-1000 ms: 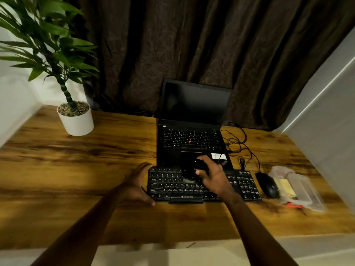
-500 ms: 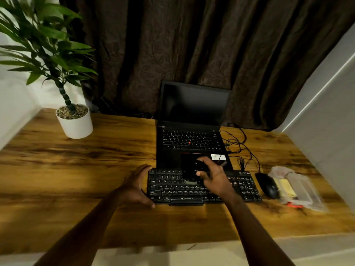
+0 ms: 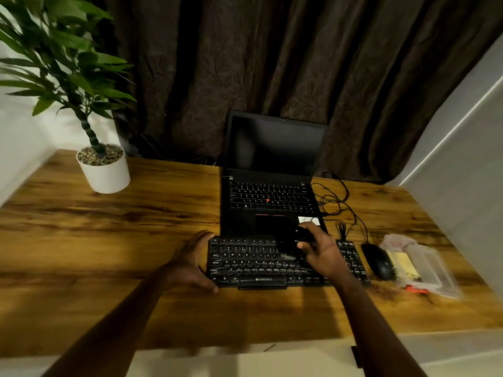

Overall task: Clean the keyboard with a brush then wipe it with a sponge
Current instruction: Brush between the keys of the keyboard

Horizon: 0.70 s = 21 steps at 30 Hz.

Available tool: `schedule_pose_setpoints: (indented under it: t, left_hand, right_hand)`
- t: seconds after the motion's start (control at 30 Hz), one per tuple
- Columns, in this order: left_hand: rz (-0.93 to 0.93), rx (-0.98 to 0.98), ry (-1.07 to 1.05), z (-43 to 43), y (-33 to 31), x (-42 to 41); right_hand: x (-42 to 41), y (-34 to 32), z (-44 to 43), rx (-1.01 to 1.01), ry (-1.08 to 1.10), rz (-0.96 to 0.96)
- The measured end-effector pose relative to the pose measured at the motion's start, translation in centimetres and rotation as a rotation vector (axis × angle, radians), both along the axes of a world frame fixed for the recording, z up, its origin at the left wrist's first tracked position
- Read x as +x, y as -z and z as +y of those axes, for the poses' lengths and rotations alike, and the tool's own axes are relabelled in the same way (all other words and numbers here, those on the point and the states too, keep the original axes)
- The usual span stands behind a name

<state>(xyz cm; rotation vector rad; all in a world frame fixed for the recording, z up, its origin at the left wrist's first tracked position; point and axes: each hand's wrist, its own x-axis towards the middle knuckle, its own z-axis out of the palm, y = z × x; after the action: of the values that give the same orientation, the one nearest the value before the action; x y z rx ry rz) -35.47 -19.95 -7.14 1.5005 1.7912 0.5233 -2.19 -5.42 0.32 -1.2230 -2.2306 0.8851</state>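
I judge I'm mid-brushing: my right grip curls round the dark brush, bristles on the middle keys of the keyboard, which my left grip clasps by its left edge on the table. The wiping step is not yet begun.

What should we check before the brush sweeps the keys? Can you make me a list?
1. Keyboard held steady: ok, the left hand holds its left edge.
2. Brush in a firm grip: ok, the right hand pinches it over the middle keys.
3. Bristles touching the keys: cannot tell, too dark and blurred.
4. Cables off the keys: ok, they lie on the table behind the keyboard.
5. Sponge ready for later: cannot tell, something yellow lies in the clear case on the right.
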Motion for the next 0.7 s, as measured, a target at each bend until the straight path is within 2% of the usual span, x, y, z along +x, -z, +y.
schedule_pose_setpoints:
  t: [0.13,0.47,0.7]
  left_hand:
    - [0.015,0.018,-0.009,-0.1,0.2,0.0]
    - [-0.062,-0.031,-0.02,-0.4,0.3,-0.2]
    - [-0.018,-0.021,-0.022,-0.4,-0.3,0.2]
  right_hand:
    - [-0.5,-0.2,-0.1,-0.037,-0.034,0.04]
    - [3.6,-1.1,1.0,0.014,0.065,-0.067]
    - [0.2,-1.1,0.5,-0.017,-0.054,-0.068]
